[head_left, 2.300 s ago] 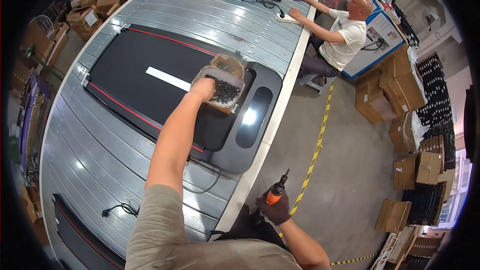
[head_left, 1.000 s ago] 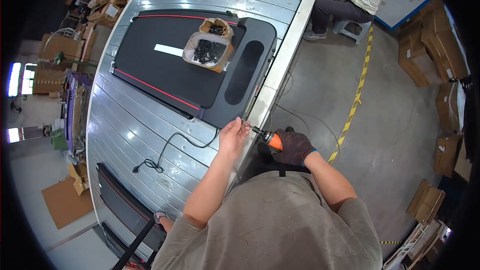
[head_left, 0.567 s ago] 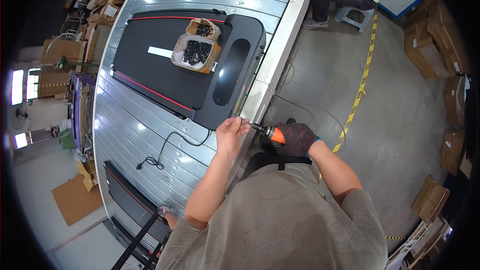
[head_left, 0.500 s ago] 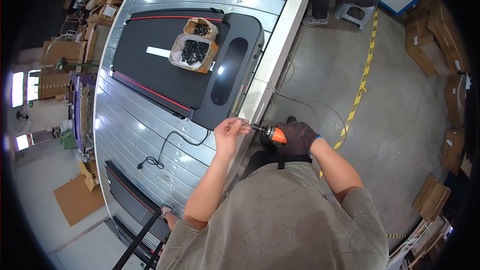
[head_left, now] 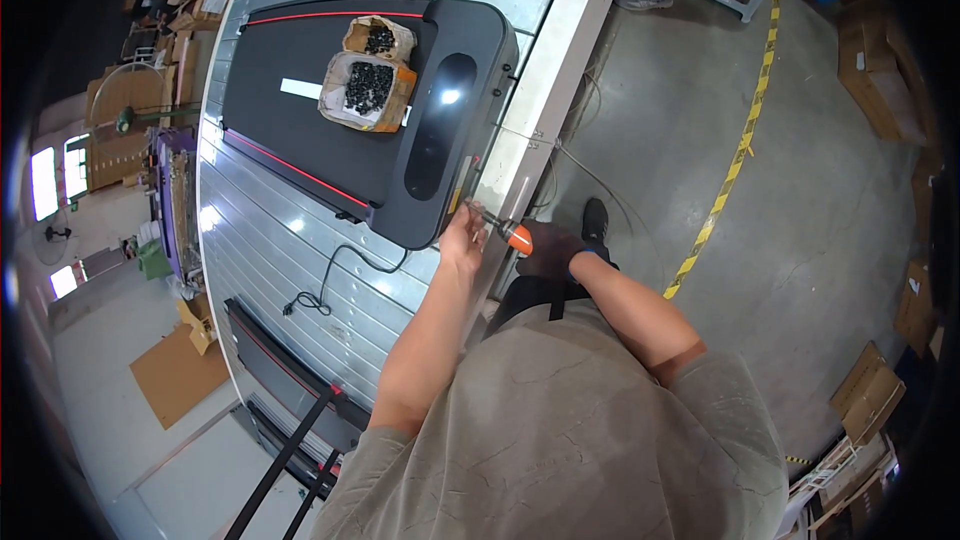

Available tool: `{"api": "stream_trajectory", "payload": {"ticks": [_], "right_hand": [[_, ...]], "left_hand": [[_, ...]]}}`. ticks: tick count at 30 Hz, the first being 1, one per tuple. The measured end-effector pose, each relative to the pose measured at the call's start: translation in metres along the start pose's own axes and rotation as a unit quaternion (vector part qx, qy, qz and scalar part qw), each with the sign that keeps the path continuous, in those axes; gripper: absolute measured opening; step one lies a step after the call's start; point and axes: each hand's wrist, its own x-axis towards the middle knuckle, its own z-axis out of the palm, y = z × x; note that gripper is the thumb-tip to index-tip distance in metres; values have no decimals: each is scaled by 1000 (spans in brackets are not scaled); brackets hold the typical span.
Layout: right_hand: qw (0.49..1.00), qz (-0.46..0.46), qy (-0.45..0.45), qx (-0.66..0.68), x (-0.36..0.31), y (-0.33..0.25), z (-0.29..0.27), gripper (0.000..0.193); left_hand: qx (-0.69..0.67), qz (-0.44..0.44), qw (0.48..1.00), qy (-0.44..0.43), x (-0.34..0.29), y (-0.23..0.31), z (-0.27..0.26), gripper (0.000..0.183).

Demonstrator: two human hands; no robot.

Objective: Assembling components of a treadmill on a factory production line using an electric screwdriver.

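Head view: orange-handled screwdriver (head_left: 505, 231) between both hands meets black treadmill (head_left: 400, 155) edge.

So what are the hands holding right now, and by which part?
The gloved right hand grips an orange-handled screwdriver by its handle. The bare left hand sits at the tool's metal tip beside the dark grey treadmill; whether it pinches anything cannot be told.

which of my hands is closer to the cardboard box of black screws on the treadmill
Left. Your left hand is at the treadmill's near corner, below and right of the box of screws. Your gloved right hand, holding the orange screwdriver, is farther right, off the treadmill.
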Motion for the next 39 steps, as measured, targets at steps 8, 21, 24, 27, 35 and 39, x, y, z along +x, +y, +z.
{"api": "stream_trajectory", "payload": {"ticks": [8,21,24,27,35,39], "right_hand": [[998,-6,-36,-44,17,1,-14,66],[999,13,-40,-6,19,-4,-25,59],[999,-2,-45,-6,27,0,-23,55],[997,45,-57,-7,28,-10,-23,52],[994,86,-54,-50,43,-26,-20,51],[994,68,-44,-72,31,-49,-32,56]], "left_hand": [[-39,-22,998,41,5,3,0,15],[580,655,484,19,-1,102,60,30],[645,608,461,32,20,103,64,57],[676,593,438,-19,27,100,56,62],[661,607,441,-21,36,104,53,67],[624,631,459,-39,21,110,43,53]]}}
